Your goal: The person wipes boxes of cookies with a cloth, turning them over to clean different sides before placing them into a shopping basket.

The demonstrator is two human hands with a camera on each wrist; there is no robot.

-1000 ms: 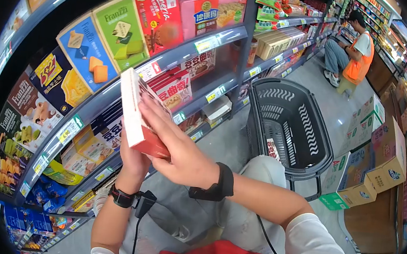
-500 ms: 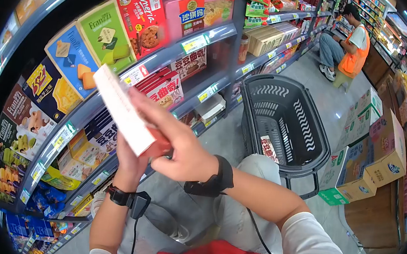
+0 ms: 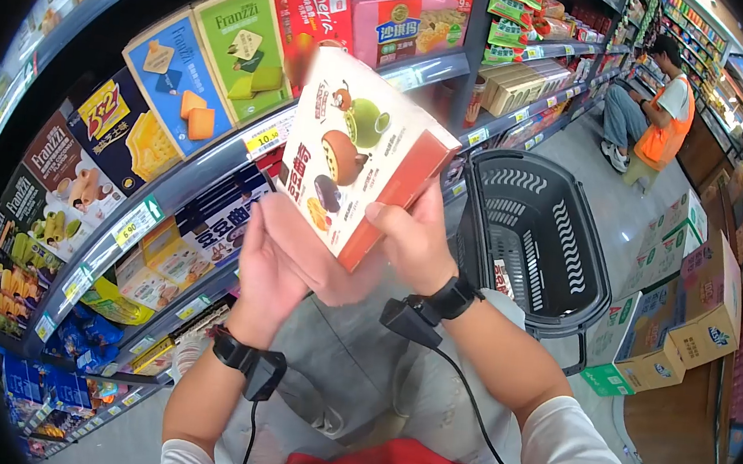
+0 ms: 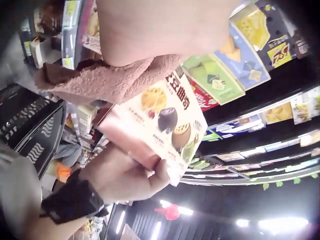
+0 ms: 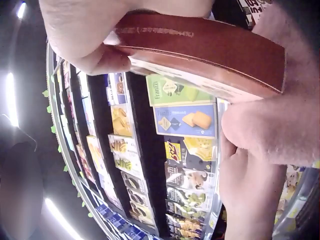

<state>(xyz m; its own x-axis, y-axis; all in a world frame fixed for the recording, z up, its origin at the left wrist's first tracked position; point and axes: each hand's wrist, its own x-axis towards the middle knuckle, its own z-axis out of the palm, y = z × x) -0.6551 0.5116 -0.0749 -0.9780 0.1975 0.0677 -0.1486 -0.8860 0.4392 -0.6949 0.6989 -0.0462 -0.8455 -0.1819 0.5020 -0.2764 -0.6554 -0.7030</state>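
My right hand (image 3: pixel 420 241) grips a white and red-brown cookie box (image 3: pixel 365 155) by its lower right edge, thumb on the printed front. The box is tilted in front of the shelf, pictures of fruit and cookies facing me. My left hand (image 3: pixel 271 267) holds a dusty-pink cloth (image 3: pixel 320 258) against the box's lower left side. In the left wrist view the cloth (image 4: pixel 115 82) hangs bunched below the left hand, overlapping the box (image 4: pixel 165 120). The right wrist view shows the box's red-brown side (image 5: pixel 200 47) close up.
Shelves (image 3: pixel 168 203) of boxed biscuits curve along the left and front. A black shopping basket (image 3: pixel 536 239) with a small packet (image 3: pixel 502 279) in it stands on the floor to the right. Beyond it are stacked cartons (image 3: pixel 686 307) and a seated person in an orange vest (image 3: pixel 665 126).
The box has moved right and turned so its printed front faces me. My right hand went from lying across it to gripping its lower right edge. The cloth at my left hand has come into view.
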